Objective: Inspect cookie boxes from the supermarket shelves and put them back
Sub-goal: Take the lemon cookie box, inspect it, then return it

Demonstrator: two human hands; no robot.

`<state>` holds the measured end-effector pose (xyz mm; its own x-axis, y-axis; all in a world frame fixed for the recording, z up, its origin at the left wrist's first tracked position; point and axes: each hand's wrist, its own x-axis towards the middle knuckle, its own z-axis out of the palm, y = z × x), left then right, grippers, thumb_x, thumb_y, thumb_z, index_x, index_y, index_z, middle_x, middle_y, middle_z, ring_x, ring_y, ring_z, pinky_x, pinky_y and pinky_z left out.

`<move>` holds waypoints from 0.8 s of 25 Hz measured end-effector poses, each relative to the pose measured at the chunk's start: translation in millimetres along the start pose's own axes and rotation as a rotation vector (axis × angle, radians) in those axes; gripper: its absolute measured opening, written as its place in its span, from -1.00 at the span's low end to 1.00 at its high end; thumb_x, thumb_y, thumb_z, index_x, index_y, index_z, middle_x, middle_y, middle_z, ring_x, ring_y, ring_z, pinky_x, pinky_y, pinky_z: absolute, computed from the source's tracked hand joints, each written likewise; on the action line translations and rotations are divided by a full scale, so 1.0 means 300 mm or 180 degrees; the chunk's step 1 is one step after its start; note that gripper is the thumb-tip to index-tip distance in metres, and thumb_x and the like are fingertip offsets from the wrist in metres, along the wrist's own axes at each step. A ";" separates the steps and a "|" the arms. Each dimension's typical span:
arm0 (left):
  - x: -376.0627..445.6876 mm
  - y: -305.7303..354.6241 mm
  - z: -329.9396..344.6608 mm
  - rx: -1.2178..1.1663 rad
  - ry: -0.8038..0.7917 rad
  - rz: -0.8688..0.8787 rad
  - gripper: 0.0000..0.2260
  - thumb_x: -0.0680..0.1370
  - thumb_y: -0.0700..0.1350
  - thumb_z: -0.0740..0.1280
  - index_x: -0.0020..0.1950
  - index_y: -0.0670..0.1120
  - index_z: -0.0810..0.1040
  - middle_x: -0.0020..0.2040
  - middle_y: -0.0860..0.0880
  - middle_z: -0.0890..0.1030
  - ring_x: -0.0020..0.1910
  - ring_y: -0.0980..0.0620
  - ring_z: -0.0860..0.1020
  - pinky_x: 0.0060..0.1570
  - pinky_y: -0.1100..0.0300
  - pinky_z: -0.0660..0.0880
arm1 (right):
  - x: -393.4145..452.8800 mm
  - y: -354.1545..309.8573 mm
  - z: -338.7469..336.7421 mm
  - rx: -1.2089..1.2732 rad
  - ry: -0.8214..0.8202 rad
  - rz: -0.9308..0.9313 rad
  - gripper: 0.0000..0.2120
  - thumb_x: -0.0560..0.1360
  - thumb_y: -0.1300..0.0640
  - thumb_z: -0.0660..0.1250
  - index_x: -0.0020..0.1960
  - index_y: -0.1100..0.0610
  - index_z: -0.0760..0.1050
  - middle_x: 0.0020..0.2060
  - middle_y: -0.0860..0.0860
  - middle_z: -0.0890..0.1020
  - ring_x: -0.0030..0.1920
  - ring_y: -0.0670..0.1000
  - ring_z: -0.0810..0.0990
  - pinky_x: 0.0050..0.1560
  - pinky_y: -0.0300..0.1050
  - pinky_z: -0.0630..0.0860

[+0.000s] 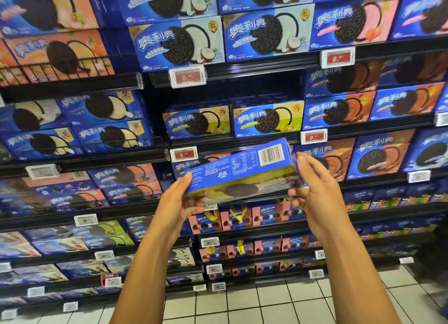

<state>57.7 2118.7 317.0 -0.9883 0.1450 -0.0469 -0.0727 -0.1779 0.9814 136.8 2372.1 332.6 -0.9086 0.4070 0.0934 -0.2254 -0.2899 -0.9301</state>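
Note:
A blue and green cookie box (pixel 238 172) is held in front of the shelves at chest height, tilted so its barcode side faces up and its cookie picture faces me. My left hand (pixel 180 200) grips its left end, thumb on the top edge. My right hand (pixel 315 185) grips the right end, fingers curled round the corner. Two matching green boxes (pixel 268 120) stand on the shelf just above and behind it, with a dark gap above them.
Dark shelves (pixel 242 140) full of blue cookie boxes fill the view on several levels, with red price tags (pixel 313 136) on the rails. Pink boxes (pixel 242 218) stand lower down. A white tiled floor (pixel 278 302) lies below.

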 end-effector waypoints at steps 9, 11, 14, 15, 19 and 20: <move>0.014 0.002 -0.024 0.0604 0.0158 -0.0352 -0.50 0.55 0.25 0.27 0.06 -0.19 0.63 -0.29 -0.10 0.68 -0.49 0.05 0.56 -0.51 0.26 0.52 | 0.014 0.031 -0.007 -0.0047 0.0018 0.0074 -0.70 0.61 -0.06 0.30 0.28 0.04 0.55 -0.29 -0.05 0.67 -0.45 -0.04 0.59 -0.49 -0.24 0.54; 0.007 -0.002 -0.024 0.0493 0.0079 -0.0285 -0.54 0.55 0.23 0.28 0.08 -0.17 0.61 -0.22 -0.12 0.70 -0.43 0.03 0.58 -0.44 0.22 0.56 | 0.008 0.032 -0.002 0.0107 0.0026 -0.0022 -0.70 0.54 -0.10 0.35 0.23 -0.04 0.55 -0.25 -0.06 0.69 -0.43 -0.04 0.61 -0.45 -0.24 0.55; -0.003 -0.011 -0.027 0.0086 -0.0136 0.0060 -0.60 0.48 0.18 0.31 0.17 -0.07 0.59 -0.05 -0.13 0.67 -0.21 -0.03 0.62 -0.21 0.14 0.61 | 0.002 0.035 0.006 0.0341 -0.0075 -0.0071 -0.70 0.54 -0.08 0.33 0.20 0.04 0.54 -0.13 -0.03 0.73 -0.26 -0.02 0.68 -0.31 -0.23 0.60; -0.004 -0.012 -0.028 0.0029 -0.0197 0.0175 -0.60 0.48 0.16 0.31 0.19 -0.04 0.58 -0.01 -0.13 0.65 -0.15 -0.05 0.62 -0.15 0.13 0.61 | 0.004 0.043 0.003 0.0370 -0.0123 -0.0036 -0.76 0.60 -0.04 0.28 0.16 0.07 0.56 -0.13 -0.02 0.73 -0.22 -0.03 0.69 -0.26 -0.23 0.61; -0.008 -0.018 -0.034 0.0152 -0.0294 0.0443 -0.60 0.50 0.15 0.29 0.24 -0.01 0.57 0.08 -0.10 0.66 -0.01 -0.05 0.63 -0.02 0.12 0.60 | 0.008 0.068 0.001 0.0410 -0.0152 0.0231 -0.75 0.67 -0.03 0.18 0.07 -0.06 0.63 -0.04 -0.01 0.73 -0.10 -0.05 0.71 -0.08 -0.13 0.63; -0.008 -0.018 -0.035 0.0192 -0.0314 0.0477 -0.60 0.51 0.15 0.28 0.26 0.00 0.56 0.09 -0.09 0.67 0.01 -0.04 0.63 0.00 0.11 0.60 | 0.007 0.070 0.000 0.0461 -0.0167 0.0264 -0.75 0.66 -0.06 0.18 0.05 -0.11 0.65 0.01 -0.01 0.73 -0.05 -0.04 0.72 -0.05 -0.10 0.64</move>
<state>59.0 2109.1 309.7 -0.9693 0.2167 0.1161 0.0853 -0.1463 0.9856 130.0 2366.8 313.3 -0.9425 0.3319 0.0404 -0.1938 -0.4440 -0.8748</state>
